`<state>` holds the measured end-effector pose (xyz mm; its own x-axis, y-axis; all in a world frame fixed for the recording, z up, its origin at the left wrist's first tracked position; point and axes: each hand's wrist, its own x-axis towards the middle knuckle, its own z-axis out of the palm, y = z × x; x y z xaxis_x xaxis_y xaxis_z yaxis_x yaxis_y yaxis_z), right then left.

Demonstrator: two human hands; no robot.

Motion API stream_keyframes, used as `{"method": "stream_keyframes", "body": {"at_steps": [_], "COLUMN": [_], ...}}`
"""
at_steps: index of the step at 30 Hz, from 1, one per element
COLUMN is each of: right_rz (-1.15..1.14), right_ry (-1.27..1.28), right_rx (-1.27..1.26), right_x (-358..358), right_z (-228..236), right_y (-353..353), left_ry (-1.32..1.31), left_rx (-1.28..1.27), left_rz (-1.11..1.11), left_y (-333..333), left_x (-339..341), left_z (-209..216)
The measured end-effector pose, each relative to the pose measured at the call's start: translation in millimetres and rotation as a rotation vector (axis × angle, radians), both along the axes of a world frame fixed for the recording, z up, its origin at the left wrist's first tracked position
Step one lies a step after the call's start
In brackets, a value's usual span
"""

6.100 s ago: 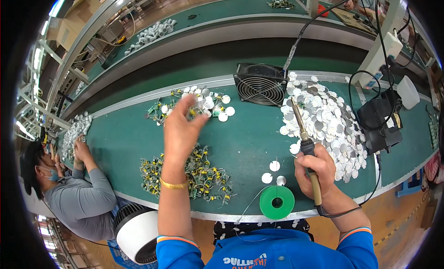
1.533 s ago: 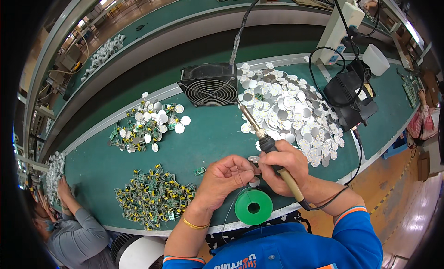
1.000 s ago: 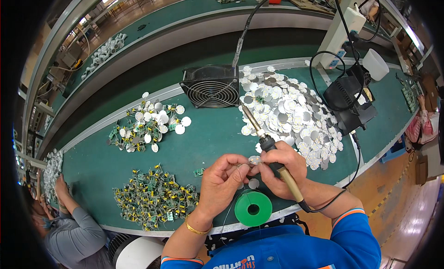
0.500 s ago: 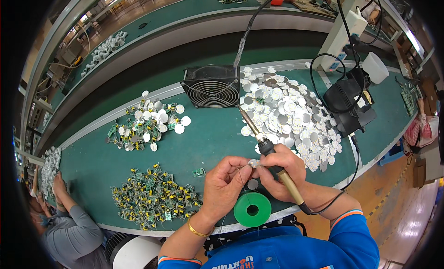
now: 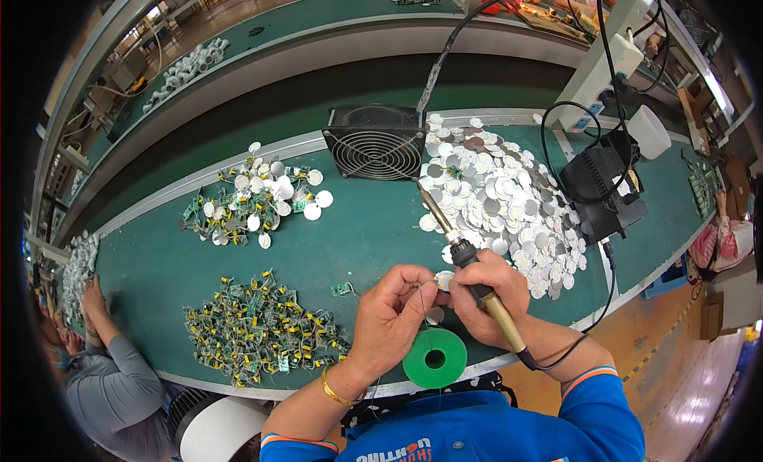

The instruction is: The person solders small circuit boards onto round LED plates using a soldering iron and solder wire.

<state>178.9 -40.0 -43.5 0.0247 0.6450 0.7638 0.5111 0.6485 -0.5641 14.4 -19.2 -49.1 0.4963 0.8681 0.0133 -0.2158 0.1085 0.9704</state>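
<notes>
Disc (image 5: 443, 281) sits between both hands near a green spool (image 5: 415, 359); it looks unfinished. The left hand (image 5: 389, 315) has fingers pinched on thin wire (image 5: 424, 312); the right hand (image 5: 493, 293) clamps its fingers around a soldering iron (image 5: 463, 251). On the counter (image 5: 358, 231), loose discs (image 5: 493, 203) and boards (image 5: 258, 331) look undone; the mixed pile (image 5: 258, 198) of both seems done.

From here the left hand (image 5: 388, 320) and right hand (image 5: 509, 288) hide part of the white disc (image 5: 444, 280) between them, its details too small to make out; below, the blue shirt (image 5: 501, 430) is cut off.
</notes>
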Motion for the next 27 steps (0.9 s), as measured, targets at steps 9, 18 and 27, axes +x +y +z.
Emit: {"method": "stream_keyframes", "body": {"at_steps": [9,18,27], "right_rz": [-0.021,-0.015,-0.006], "right_ry": [0.015,0.005,0.002], "right_rx": [0.012,0.017,0.011], "right_x": [-0.3,-1.3,-2.6], "right_z": [0.3,0.8,0.6], "right_y": [0.0,0.2,-0.3], "left_ry": [-0.010,-0.049,-0.028], "left_rx": [-0.067,-0.063,-0.054], "left_rz": [-0.004,0.028,0.041], "left_y": [-2.0,-4.2,-5.2], "left_x": [1.4,3.5,2.9], "left_z": [5.0,0.6,3.1]}}
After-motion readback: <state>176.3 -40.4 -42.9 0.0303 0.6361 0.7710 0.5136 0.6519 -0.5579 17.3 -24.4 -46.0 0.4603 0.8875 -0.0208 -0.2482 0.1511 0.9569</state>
